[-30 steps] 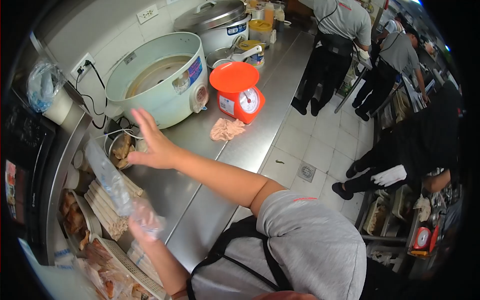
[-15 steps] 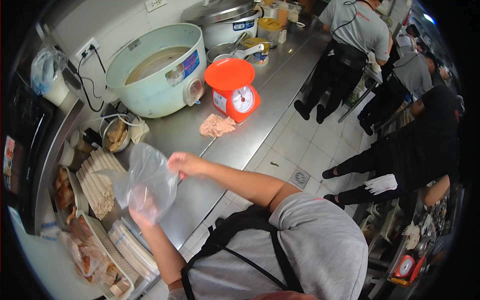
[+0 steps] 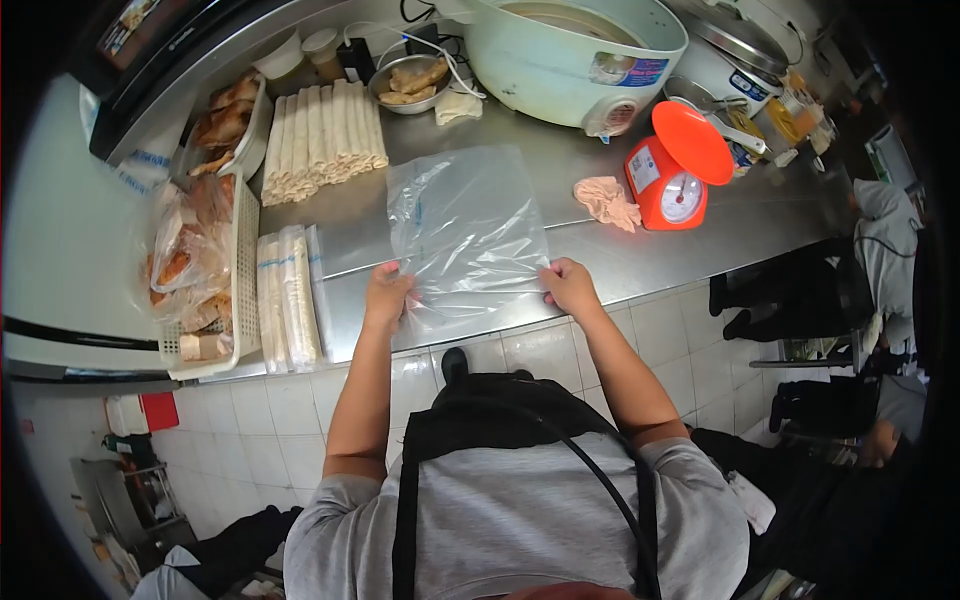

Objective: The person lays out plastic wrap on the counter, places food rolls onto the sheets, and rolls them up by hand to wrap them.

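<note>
A clear plastic bag lies spread flat over the steel counter, its near edge toward me. My left hand pinches the bag's near left edge between thumb and fingers. At the near right edge, my right hand grips the bag the same way. Left of the bag are a stack of pale rolled wrappers and, closer to me, some filled clear packets. To the right, a crumpled pink cloth rests beside an orange kitchen scale.
A white basket of bagged food stands at the left, with a tray of browned meat behind it. A metal bowl and a large pale green cooker stand at the back. Other people are at the right.
The bag has gone from bunched up around my left hand to lying flat on the counter. Both hands now hold its near edge. My view has turned to face the counter.
</note>
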`<state>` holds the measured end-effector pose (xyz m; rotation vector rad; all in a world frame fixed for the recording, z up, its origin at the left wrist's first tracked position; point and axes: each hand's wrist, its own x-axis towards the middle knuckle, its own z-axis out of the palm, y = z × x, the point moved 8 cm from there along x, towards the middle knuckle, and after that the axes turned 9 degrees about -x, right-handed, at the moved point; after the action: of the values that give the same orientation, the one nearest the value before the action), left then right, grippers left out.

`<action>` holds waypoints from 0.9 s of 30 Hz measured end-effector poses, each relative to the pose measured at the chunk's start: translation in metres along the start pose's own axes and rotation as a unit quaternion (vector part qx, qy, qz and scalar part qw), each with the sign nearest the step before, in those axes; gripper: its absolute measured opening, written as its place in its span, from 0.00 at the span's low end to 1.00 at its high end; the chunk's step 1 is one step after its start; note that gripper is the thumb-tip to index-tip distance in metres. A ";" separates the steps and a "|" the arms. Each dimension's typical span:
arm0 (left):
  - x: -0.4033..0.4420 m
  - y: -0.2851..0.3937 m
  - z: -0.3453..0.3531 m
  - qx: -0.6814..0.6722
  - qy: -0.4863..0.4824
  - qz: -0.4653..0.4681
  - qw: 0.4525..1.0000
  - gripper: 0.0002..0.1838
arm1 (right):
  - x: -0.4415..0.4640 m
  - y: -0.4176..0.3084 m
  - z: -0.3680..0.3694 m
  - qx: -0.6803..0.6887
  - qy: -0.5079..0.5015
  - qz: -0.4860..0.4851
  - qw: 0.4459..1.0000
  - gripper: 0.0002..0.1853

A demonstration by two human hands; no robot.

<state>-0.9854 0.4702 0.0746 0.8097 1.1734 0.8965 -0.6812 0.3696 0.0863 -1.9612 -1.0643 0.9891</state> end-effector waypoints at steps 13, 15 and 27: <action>0.000 0.004 -0.008 0.041 0.014 -0.005 0.999 0.24 | -0.010 -0.005 -0.003 -0.012 -0.024 0.015 1.000 0.34; 0.001 0.004 -0.010 0.095 0.011 0.014 0.995 0.26 | -0.014 0.000 -0.002 -0.021 -0.026 0.014 0.999 0.34; -0.054 -0.007 0.010 0.240 -0.063 0.115 0.962 0.39 | -0.018 0.006 -0.003 -0.049 -0.083 0.033 0.995 0.24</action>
<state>-0.9825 0.4181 0.0922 1.4012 1.2160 0.7387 -0.6831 0.3504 0.0878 -2.0325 -1.1648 1.1734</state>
